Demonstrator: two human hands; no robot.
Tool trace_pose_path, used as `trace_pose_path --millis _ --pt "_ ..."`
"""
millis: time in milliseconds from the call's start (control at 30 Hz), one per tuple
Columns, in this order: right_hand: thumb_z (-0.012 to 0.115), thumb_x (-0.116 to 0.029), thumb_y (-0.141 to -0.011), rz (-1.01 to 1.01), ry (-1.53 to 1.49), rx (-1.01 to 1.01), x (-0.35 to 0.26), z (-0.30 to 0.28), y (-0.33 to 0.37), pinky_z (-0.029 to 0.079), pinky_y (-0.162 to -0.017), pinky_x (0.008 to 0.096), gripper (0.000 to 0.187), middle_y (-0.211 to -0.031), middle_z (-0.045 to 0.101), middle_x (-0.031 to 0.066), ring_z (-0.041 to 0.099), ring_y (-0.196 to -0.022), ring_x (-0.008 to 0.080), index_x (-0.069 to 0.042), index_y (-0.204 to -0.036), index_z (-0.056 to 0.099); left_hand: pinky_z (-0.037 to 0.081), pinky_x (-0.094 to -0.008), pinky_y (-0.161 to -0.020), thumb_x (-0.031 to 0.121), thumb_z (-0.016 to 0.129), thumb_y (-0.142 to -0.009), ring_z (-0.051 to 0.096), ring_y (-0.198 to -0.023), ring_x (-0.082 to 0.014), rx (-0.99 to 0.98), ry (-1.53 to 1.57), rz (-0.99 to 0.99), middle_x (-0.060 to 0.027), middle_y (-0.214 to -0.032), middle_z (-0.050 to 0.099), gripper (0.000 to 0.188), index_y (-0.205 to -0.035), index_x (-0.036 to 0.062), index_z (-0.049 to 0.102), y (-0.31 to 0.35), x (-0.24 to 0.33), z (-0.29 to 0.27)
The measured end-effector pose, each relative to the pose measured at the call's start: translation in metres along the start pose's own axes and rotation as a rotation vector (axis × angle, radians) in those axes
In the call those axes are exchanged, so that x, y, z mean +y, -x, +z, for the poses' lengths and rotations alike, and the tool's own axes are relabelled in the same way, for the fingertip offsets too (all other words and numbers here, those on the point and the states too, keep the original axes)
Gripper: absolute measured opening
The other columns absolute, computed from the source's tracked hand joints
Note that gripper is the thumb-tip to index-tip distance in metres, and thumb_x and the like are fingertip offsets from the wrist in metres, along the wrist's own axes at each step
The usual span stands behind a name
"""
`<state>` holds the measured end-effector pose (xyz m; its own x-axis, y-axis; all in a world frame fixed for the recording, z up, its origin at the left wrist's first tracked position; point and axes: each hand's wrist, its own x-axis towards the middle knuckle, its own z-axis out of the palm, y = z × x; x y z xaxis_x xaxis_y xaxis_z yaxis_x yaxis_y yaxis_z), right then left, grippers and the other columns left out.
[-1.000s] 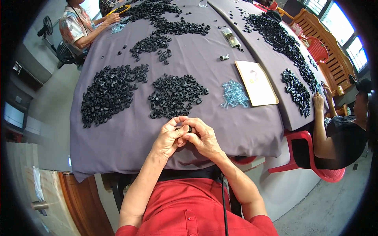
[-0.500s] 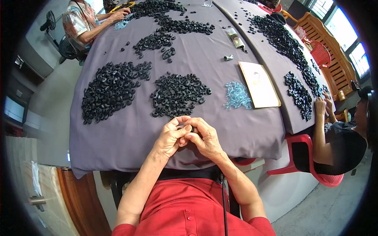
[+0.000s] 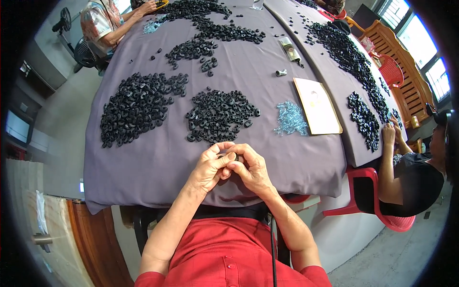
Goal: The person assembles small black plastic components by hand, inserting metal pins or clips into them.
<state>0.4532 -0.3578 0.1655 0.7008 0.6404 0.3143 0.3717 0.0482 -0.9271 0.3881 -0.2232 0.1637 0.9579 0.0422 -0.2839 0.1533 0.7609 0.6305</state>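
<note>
My left hand (image 3: 209,167) and my right hand (image 3: 250,167) meet over the near edge of the table, fingertips pressed together. Both are closed around a small black plastic part (image 3: 236,157), mostly hidden by the thumbs and fingers. Just beyond them lies a pile of small black ring-like parts (image 3: 220,115). Another heap of black ridged parts (image 3: 136,107) spreads to its left. To the right is a little pile of pale blue springs (image 3: 291,118), beside a cream-coloured flat board or booklet (image 3: 318,106).
Grey-purple cloth (image 3: 143,172) covers the table. Farther off lie a tube (image 3: 290,49), a small grey fitting (image 3: 281,73) and more black parts (image 3: 229,32). One person (image 3: 103,26) works at the far left, another (image 3: 406,177) at the right on a red chair (image 3: 354,191).
The view has shifted slightly. My hands stay together around the small black part, with only slight finger movement. The far-left person's hands have moved a little.
</note>
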Motion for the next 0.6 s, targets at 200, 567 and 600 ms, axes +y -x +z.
trace_pose_path --millis 200,567,600 --pt "0.065 -0.005 -0.076 -0.002 -0.040 -0.008 0.003 0.000 0.001 0.048 -0.067 0.0252 0.032 -0.100 0.057 0.0093 0.056 -0.071 0.0129 -0.002 -0.106 0.056 0.041 -0.0174 -0.045 0.008 0.061 -0.084 0.050 -0.053 -0.0062 0.054 0.005 0.019 -0.0030 -0.076 0.057 0.032 -0.112 0.0045 0.047 0.002 0.000 0.007" --pt "0.060 -0.004 -0.079 0.060 0.597 0.367 -0.010 -0.081 -0.002 0.045 -0.058 0.0298 0.009 -0.079 0.057 0.0109 0.056 -0.062 0.0213 -0.002 -0.088 0.060 0.044 -0.0188 -0.051 0.009 0.058 -0.086 0.055 -0.058 -0.0067 0.010 0.017 0.020 -0.0112 -0.090 0.063 0.021 -0.107 0.0046 0.053 0.003 -0.002 0.000" --pt "0.060 -0.005 -0.079 0.080 0.655 0.358 -0.005 -0.087 -0.003 0.045 -0.058 0.0305 0.008 -0.078 0.056 0.0110 0.056 -0.062 0.0228 -0.002 -0.087 0.060 0.044 -0.0188 -0.051 0.009 0.058 -0.086 0.055 -0.058 -0.0067 0.011 0.020 0.021 -0.0112 -0.090 0.063 0.021 -0.107 0.0046 0.053 0.002 -0.002 0.000"
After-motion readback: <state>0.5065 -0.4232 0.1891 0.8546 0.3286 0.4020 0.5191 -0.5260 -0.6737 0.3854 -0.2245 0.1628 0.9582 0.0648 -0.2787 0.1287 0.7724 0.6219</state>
